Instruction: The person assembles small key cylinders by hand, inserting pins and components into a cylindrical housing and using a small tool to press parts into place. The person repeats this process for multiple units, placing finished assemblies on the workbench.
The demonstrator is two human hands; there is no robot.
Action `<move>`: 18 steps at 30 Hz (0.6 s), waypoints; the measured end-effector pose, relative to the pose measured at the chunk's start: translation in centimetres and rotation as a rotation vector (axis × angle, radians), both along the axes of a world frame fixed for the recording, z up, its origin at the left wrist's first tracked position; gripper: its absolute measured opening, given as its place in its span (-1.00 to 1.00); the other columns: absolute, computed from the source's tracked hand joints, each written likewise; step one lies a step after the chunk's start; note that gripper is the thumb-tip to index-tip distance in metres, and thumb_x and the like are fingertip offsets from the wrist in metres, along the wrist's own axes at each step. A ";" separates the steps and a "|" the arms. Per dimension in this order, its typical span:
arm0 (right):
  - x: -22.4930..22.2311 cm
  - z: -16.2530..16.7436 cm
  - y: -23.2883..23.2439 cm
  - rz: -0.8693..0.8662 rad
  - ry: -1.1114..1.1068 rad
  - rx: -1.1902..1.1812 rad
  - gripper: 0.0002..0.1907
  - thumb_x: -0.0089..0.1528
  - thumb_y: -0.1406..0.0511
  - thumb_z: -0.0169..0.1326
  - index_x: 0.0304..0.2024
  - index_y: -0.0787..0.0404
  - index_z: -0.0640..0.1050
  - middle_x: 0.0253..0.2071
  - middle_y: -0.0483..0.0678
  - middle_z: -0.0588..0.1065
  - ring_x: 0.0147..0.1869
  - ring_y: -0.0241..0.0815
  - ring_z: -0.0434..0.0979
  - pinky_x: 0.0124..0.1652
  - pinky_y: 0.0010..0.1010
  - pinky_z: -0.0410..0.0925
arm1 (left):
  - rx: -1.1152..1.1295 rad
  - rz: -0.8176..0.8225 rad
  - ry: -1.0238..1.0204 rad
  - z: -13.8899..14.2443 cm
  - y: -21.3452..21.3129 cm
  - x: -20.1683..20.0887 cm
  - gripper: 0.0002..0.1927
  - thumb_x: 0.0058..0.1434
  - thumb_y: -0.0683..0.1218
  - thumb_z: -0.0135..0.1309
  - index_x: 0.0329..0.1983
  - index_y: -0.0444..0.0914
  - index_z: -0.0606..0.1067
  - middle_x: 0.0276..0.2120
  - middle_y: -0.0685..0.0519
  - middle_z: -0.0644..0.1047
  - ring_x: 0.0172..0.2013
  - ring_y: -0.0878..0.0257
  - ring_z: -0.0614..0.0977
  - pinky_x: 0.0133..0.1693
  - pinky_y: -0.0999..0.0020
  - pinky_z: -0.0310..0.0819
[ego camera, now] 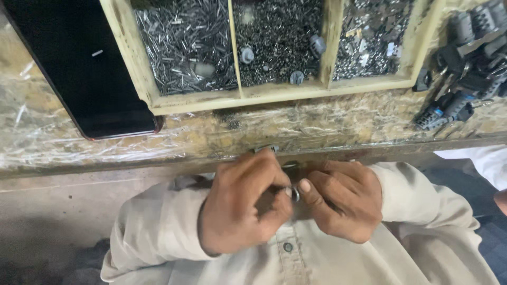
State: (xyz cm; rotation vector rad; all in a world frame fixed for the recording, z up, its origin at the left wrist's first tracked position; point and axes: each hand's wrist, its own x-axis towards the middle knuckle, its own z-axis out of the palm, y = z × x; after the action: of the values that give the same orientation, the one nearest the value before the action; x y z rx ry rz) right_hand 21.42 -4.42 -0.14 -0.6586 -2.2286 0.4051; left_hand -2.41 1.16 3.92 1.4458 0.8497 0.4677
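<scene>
Small metal part pinched between both hands, fitting not finished

While both hands meet at the worktop edge, a small metal ring piece [293, 193] sits pinched between them, close to the person's chest. Left hand [248, 203] is curled tight, fingers wrapped toward the piece, thumb pressing at it. Right hand [340, 199] is clenched too, thumb tip right against the ring. A bit of metal also shows just above the left knuckles at the worktop [317, 126] lip; can't tell if it is the same part. What exactly is being joined is hidden by the fingers.

Progress, as a judgement: work on this piece looks mid-way, since it is gripped by both hands and not set down anywhere. No finished pile is clearly visible near the hands.

Wooden tray [274, 92] further back holds three compartments: thin pins left, small dark bits middle, mixed metal pieces right. Black plastic connectors [459, 68] lie heaped at the far right. Dark flat panel [74, 63] lies left of the tray, well apart from the hands.
</scene>
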 end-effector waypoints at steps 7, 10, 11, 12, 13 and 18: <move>0.6 3.3 3.3 0.058 -0.193 0.120 -0.83 0.24 0.51 0.13 -0.22 0.56 0.42 -0.40 0.21 0.49 -0.43 -0.06 0.56 -0.29 -0.08 0.57 | 0.527 0.279 0.171 1.3 -3.5 2.5 -0.57 0.04 -0.31 0.32 -0.02 -0.31 0.48 -0.22 -0.08 0.57 -0.14 -0.01 0.70 -0.12 0.24 0.65; -1.4 4.8 4.2 -0.243 -0.040 0.198 -0.82 0.21 0.53 0.08 -0.24 0.56 0.35 -0.42 0.20 0.47 -0.42 -0.02 0.58 -0.22 -0.01 0.58 | 0.562 0.202 0.020 1.3 -3.0 3.3 -0.37 0.04 -0.15 0.41 0.14 -0.40 0.40 -0.07 -0.27 0.55 -0.04 -0.18 0.67 0.02 0.07 0.66; -2.1 5.3 4.5 -0.378 0.053 0.221 -0.81 0.19 0.55 0.07 -0.25 0.56 0.32 -0.43 0.19 0.46 -0.42 -0.01 0.57 -0.19 0.00 0.58 | 0.551 0.223 -0.103 0.9 -2.5 3.2 -0.41 0.13 -0.19 0.40 0.17 -0.37 0.38 -0.05 -0.21 0.53 -0.03 -0.12 0.66 0.04 0.10 0.67; -2.0 6.1 5.0 -0.217 -0.034 0.043 -0.79 0.18 0.47 0.09 -0.21 0.54 0.39 -0.39 0.16 0.49 -0.38 0.00 0.60 -0.21 -0.07 0.54 | 0.548 0.241 -0.233 0.2 -2.0 2.8 -0.44 0.22 -0.23 0.39 0.20 -0.35 0.37 -0.03 -0.14 0.52 -0.02 -0.06 0.66 0.06 0.13 0.68; -1.4 7.2 5.6 -0.048 -0.119 -0.140 -0.74 0.17 0.40 0.11 -0.17 0.52 0.45 -0.36 0.14 0.52 -0.34 0.02 0.63 -0.22 -0.15 0.50 | 0.540 0.266 -0.359 -0.5 -1.5 2.5 -0.47 0.31 -0.26 0.38 0.24 -0.32 0.35 -0.01 -0.08 0.50 -0.02 0.00 0.65 0.08 0.16 0.69; 4.8 8.6 12.0 -0.267 -0.271 -0.183 -0.72 0.28 0.50 0.05 0.06 0.31 0.50 -0.21 0.06 0.54 -0.26 -0.12 0.60 -0.19 -0.12 0.44 | -0.777 0.001 -0.946 -3.0 -1.9 -0.8 -0.79 0.29 -0.35 0.21 -0.01 -0.37 0.56 -0.12 -0.15 0.61 -0.07 0.03 0.72 0.03 0.09 0.70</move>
State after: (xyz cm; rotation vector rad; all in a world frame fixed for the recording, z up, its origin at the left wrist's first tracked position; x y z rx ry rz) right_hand 26.20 7.57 8.43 -1.1527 -2.3282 0.4060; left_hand -3.23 -0.76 0.96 0.3961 0.1941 0.6450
